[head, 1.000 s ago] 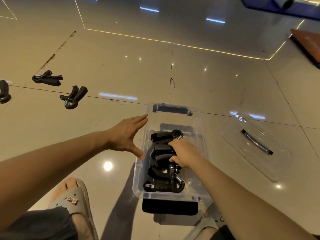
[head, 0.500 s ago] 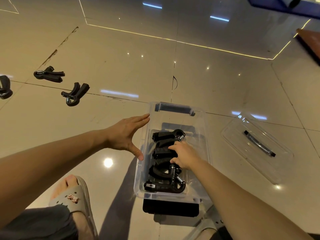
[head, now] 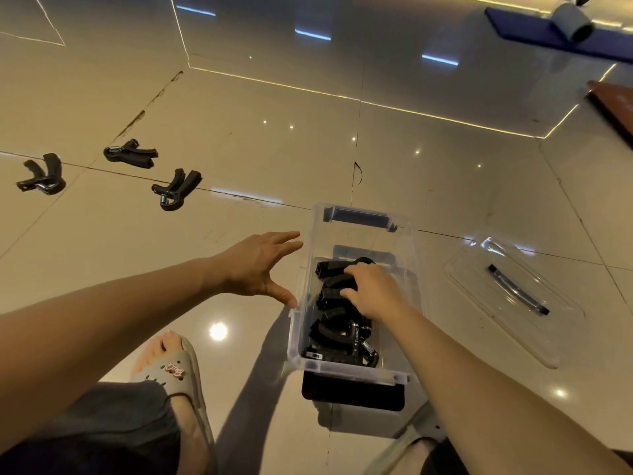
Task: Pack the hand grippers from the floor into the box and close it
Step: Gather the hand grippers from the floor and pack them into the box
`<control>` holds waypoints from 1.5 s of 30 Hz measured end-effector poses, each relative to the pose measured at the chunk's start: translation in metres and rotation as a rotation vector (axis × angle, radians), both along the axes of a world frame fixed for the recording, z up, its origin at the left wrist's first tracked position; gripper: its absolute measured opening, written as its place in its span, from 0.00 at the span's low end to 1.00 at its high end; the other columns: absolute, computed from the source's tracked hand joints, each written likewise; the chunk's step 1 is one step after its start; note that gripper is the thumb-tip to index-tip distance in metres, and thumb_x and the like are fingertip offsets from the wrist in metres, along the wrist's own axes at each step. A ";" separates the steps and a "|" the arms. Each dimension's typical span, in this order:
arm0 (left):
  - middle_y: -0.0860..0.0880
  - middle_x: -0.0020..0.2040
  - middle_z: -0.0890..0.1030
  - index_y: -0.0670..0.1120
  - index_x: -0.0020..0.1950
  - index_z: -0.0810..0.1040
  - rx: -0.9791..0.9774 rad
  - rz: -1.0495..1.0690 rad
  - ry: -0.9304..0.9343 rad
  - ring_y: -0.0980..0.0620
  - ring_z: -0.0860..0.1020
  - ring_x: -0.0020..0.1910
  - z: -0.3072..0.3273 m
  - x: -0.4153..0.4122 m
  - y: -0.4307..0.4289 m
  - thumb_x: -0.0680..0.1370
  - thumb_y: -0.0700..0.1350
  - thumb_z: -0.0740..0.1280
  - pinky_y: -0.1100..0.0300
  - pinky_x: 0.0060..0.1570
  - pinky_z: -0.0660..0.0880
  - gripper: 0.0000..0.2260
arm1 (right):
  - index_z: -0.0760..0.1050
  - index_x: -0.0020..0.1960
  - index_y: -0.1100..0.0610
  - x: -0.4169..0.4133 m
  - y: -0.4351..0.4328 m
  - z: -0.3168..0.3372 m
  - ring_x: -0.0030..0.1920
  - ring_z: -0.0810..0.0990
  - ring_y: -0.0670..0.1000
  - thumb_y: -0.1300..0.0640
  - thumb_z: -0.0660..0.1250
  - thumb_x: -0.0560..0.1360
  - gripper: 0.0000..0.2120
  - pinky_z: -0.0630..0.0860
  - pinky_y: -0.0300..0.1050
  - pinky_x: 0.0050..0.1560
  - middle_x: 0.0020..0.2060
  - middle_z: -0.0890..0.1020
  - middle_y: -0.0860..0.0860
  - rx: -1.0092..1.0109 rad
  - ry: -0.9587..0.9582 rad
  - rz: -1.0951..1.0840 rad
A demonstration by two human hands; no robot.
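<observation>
The glossy tiled floor [head: 342, 132] carries a clear box [head: 412, 269] whose long axis runs away from the person; its lid [head: 561, 334] lies off to the right. The left hand [head: 255, 267] hovers spread and empty beside the box. The right hand [head: 375, 291] presses curled fingers on packed grippers [head: 329, 334] — a firm grasp cannot be told. 3 hand grippers [head: 176, 190] lie far left, handles pointing away.

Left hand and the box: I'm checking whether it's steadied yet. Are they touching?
Cannot tell. In the head view the open left hand has its thumb tip right at the box wall; neither contact nor gap shows plainly.
</observation>
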State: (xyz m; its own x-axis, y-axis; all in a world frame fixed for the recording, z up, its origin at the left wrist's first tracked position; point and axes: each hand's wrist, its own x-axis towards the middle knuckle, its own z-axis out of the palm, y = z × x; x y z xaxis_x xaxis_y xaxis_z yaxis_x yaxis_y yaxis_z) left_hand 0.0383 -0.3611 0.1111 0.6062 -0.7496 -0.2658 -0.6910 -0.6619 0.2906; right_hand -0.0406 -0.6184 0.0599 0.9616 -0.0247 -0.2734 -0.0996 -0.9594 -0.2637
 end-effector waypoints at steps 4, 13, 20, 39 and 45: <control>0.51 0.83 0.53 0.52 0.79 0.63 0.056 0.053 -0.005 0.46 0.54 0.81 0.031 -0.012 0.029 0.66 0.74 0.66 0.46 0.77 0.57 0.46 | 0.79 0.61 0.55 0.003 0.027 0.044 0.57 0.78 0.55 0.49 0.68 0.79 0.14 0.76 0.49 0.53 0.55 0.81 0.52 0.094 -0.193 -0.086; 0.50 0.80 0.60 0.52 0.74 0.70 0.118 0.225 -0.045 0.47 0.60 0.78 0.099 -0.045 0.142 0.70 0.66 0.73 0.49 0.73 0.63 0.36 | 0.79 0.60 0.55 0.015 0.178 0.122 0.53 0.80 0.54 0.48 0.70 0.78 0.15 0.79 0.54 0.55 0.54 0.82 0.51 0.207 -0.220 0.042; 0.49 0.77 0.66 0.50 0.73 0.72 0.203 0.482 -0.040 0.48 0.66 0.73 0.112 -0.060 0.253 0.71 0.63 0.74 0.52 0.69 0.67 0.34 | 0.80 0.57 0.54 0.034 0.290 0.128 0.52 0.80 0.53 0.50 0.71 0.76 0.12 0.79 0.50 0.52 0.53 0.83 0.51 0.358 -0.160 0.054; 0.47 0.68 0.75 0.48 0.72 0.73 0.338 0.756 -0.153 0.45 0.75 0.63 0.102 0.133 0.379 0.73 0.62 0.72 0.50 0.58 0.77 0.32 | 0.77 0.54 0.58 0.259 0.398 0.090 0.35 0.79 0.51 0.54 0.71 0.74 0.11 0.75 0.45 0.39 0.38 0.80 0.52 0.430 -0.035 -0.170; 0.47 0.70 0.75 0.49 0.72 0.72 0.231 0.929 -0.043 0.44 0.75 0.66 0.025 0.215 0.426 0.72 0.64 0.73 0.49 0.61 0.76 0.34 | 0.72 0.63 0.59 0.341 0.400 0.021 0.47 0.77 0.55 0.47 0.73 0.75 0.23 0.73 0.46 0.41 0.53 0.80 0.54 0.313 0.013 -0.203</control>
